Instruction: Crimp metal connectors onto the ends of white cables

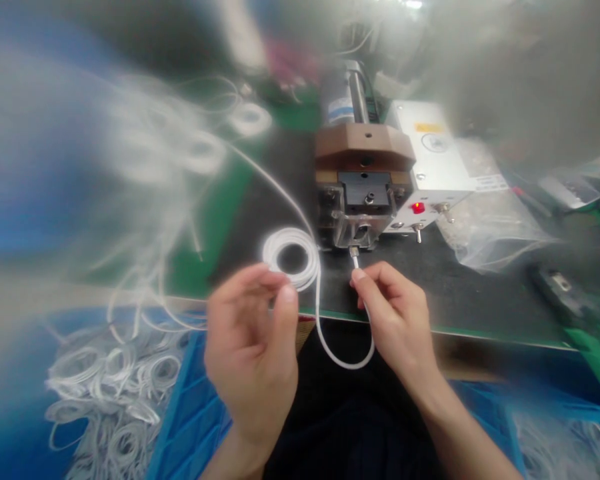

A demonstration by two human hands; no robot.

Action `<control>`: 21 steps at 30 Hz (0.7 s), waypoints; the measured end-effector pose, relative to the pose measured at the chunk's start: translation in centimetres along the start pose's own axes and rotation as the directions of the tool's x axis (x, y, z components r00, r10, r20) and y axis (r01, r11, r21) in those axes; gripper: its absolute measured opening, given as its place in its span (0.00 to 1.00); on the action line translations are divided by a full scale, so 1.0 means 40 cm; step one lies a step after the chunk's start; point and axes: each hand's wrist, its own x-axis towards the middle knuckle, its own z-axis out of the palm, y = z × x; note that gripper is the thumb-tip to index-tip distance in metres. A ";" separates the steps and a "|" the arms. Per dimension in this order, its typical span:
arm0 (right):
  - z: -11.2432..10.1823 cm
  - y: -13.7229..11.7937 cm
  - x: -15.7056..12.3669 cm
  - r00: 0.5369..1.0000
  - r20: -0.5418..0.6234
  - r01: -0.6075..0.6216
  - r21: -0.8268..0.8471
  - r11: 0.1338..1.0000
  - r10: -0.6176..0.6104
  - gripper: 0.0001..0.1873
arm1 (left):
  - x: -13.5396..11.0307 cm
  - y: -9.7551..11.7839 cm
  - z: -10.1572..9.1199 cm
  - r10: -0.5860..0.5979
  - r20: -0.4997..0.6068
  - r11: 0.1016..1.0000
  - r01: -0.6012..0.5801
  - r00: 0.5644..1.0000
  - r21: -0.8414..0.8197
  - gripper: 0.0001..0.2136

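Observation:
My right hand [397, 310] pinches a white cable [347, 365] just behind its small plug [354, 252]. The plug points at the clear-guarded front opening of a bench press machine [365, 183]. From my right hand the cable hangs in a loop below the table edge and runs up to a coil [291, 260] of the same cable on the dark mat. Close in front of the coil, my left hand [255, 340] is half curled, its thumb and fingers apart. I see nothing held in it.
A white control box [430, 160] with a lit red switch stands right of the machine. Clear plastic bags [495, 227] lie beyond it. More cable coils [155, 133] lie blurred at left; a blue crate [180, 407] of coils sits below. Green-handled tool [565, 300] at right.

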 end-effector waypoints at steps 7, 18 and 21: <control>0.010 0.005 0.003 0.999 -0.025 0.027 -0.013 1.000 -0.027 0.17 | 0.068 -0.038 -0.011 0.065 -0.084 0.991 -0.054 0.994 0.120 0.15; 0.021 -0.008 0.006 0.999 -0.036 -0.008 0.013 1.000 0.008 0.19 | 0.107 -0.078 -0.008 0.049 -0.147 0.989 -0.027 0.988 0.147 0.12; 0.027 -0.011 0.019 0.999 -0.048 -0.013 0.031 0.999 0.015 0.18 | 0.105 -0.068 -0.017 0.031 -0.117 0.988 -0.013 0.993 0.153 0.13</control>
